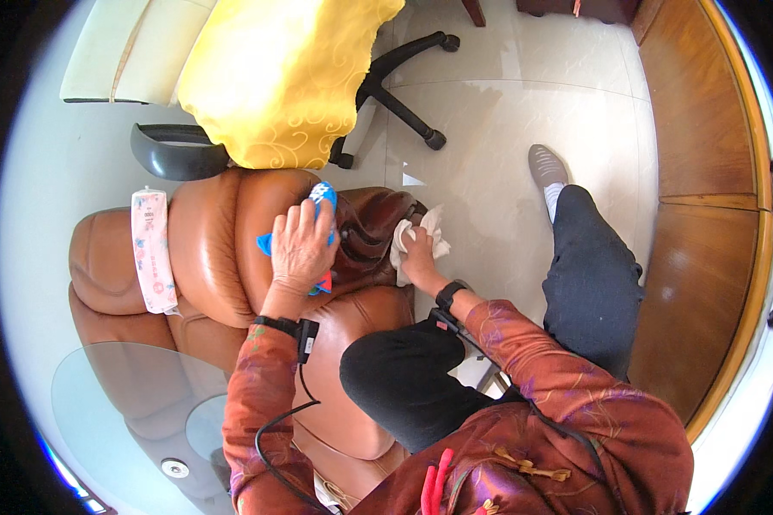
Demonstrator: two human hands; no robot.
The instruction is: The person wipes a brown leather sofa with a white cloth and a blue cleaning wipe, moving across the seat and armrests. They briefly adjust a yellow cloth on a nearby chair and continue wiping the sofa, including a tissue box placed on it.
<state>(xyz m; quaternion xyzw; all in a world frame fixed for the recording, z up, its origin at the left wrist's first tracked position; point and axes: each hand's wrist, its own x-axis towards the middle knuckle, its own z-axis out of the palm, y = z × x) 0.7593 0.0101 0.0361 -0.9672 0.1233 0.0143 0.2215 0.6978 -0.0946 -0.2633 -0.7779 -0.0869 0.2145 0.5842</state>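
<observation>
My left hand (301, 252) rests on the brown leather sofa's padded arm (257, 199), its fingers closed over a blue soft packet or cloth (323, 193) with white marks. A red and green bit of it shows below the palm. A crumpled white tissue or cloth (434, 226) is bunched in my right hand (420, 259), held at the outer front edge of the arm. Between both hands lies the arm's glossy dark brown carved front panel (364, 235). Part of the white tissue or cloth is hidden under my right fingers.
A pink-and-white tissue pack (151, 254) lies across the sofa back. Beyond the arm stands an office chair with a yellow cloth (277, 84) and black wheeled base (386, 90). A glass tabletop (103, 386) is at lower left, wooden cabinets (705, 277) at right. A cable (264, 428) hangs from my left wrist.
</observation>
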